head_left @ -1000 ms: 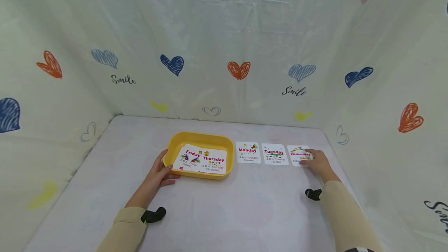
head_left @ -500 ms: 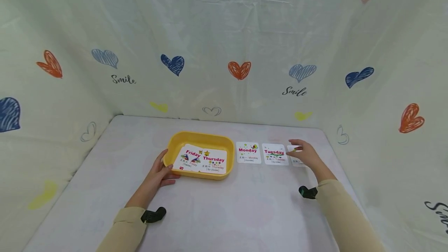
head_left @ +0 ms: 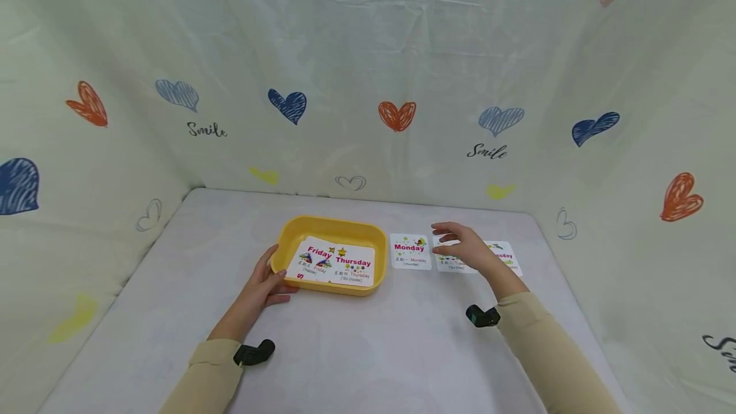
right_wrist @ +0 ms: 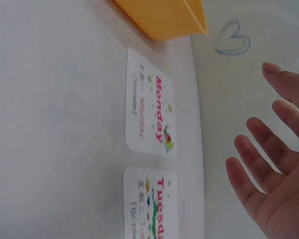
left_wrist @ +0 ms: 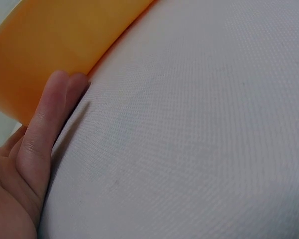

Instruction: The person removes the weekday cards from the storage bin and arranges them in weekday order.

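My left hand [head_left: 253, 292] grips the left corner of a yellow tray [head_left: 330, 225]. In the left wrist view, fingers [left_wrist: 42, 114] lie against the tray's outer wall [left_wrist: 45, 40]. A Friday card [head_left: 310, 264] and a Thursday card [head_left: 354, 267] overlap inside the tray, with other cards partly hidden beneath. My right hand [head_left: 462, 249] holds nothing and hovers with spread, slightly bent fingers over the Tuesday card [head_left: 451, 266], hiding part of it. Left of that lies the Monday card [head_left: 411, 252]; to its right, the Wednesday card [head_left: 508, 255] is partly covered by the hand.
The cards and tray lie on a white-covered table [head_left: 368, 350]. Pale curtains [head_left: 345, 152] printed with hearts stand behind and on both sides. The tray's corner [right_wrist: 164, 20] is close to the Monday card in the right wrist view.
My right hand has let go of the Wednesday card, lifted and moved left over the Tuesday card. The left hand and tray have stayed in place.
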`<state>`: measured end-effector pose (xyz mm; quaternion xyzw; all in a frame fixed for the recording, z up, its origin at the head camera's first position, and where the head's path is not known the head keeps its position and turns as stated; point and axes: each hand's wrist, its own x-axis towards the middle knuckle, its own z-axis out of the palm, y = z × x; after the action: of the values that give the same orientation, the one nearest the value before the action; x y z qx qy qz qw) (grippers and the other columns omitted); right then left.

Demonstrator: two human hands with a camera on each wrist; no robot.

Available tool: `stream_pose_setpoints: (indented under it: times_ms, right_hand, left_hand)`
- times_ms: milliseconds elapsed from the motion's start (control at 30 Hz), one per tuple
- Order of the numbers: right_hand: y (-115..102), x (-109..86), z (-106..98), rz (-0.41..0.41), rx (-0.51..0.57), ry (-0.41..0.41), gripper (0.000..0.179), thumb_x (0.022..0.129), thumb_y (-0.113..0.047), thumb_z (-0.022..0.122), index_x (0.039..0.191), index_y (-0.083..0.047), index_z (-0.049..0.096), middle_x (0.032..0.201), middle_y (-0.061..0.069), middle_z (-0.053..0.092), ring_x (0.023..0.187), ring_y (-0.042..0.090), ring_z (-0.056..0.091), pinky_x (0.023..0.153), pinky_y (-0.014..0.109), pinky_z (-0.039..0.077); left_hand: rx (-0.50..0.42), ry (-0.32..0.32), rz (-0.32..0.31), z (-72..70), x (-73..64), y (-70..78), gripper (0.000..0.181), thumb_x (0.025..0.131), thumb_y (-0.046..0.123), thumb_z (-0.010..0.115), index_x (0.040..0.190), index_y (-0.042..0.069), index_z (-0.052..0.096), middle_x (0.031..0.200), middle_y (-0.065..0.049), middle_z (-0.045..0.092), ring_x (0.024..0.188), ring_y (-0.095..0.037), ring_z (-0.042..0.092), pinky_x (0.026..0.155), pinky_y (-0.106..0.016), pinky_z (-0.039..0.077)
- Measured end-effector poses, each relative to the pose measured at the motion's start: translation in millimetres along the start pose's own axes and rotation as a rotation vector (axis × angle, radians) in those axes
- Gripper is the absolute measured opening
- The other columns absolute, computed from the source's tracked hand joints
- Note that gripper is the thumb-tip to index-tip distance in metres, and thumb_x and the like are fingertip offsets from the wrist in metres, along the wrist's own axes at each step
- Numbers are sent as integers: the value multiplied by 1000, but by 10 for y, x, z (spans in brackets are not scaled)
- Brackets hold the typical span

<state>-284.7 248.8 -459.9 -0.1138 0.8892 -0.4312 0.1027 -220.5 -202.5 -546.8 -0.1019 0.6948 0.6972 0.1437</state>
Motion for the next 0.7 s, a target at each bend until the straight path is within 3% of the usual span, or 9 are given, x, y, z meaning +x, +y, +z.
stream_pose_setpoints:
  times_ms: [433,700]
  right_hand:
    - [-498,180,374,-71,66,-128,55,85,-10,75,136,-8,55,130,16,58,116,34,55,92,40,51]
    - [-690,306,569,-112,77,-201,56,85,-10,76,136,-4,54,127,12,60,112,29,57,89,35,53]
  left_hand:
    - [-13,3,-6,-1,10,-21,70,101,24,52,155,44,10,153,-11,31,94,-29,69,78,-34,57]
    - [-23,-7,-6,-13,16,-4,70,102,25,52,155,43,10,155,-10,29,96,-30,68,80,-35,57]
